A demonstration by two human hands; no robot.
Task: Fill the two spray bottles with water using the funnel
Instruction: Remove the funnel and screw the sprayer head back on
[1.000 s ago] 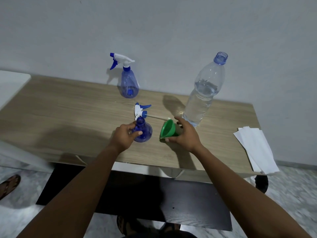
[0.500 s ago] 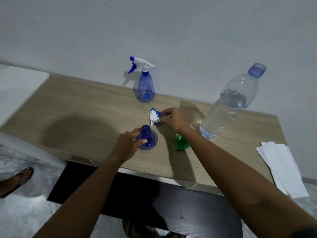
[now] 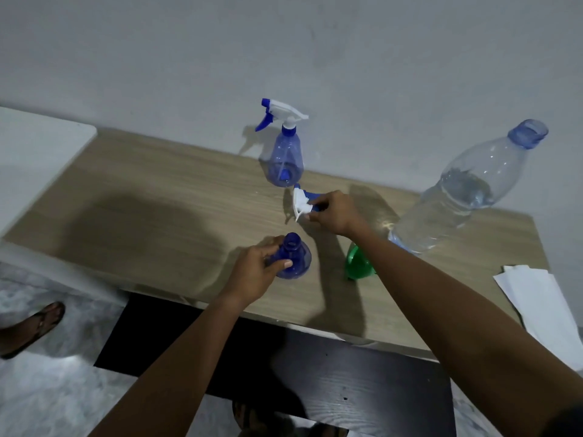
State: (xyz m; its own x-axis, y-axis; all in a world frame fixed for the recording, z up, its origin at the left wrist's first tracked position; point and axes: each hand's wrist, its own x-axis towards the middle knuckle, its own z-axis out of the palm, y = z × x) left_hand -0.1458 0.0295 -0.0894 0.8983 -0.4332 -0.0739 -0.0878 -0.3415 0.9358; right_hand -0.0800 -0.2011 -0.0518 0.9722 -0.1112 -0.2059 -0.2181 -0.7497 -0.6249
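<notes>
Funnel put down
The right hand pinched the spray head instead; the left hand gripped the open bottle, so filling looked delayed.

Glossy translucent blue plastic spray bottle, open-necked, gripped in the left hand; smooth white-and-blue plastic trigger head pinched by the right hand. Glossy translucent green plastic funnel under the right wrist; clear, ribbed plastic water bottle just beyond that forearm. Matt pale wood-grain tabletop beneath both hands; matt white paper sheets far right of the right hand.
</notes>
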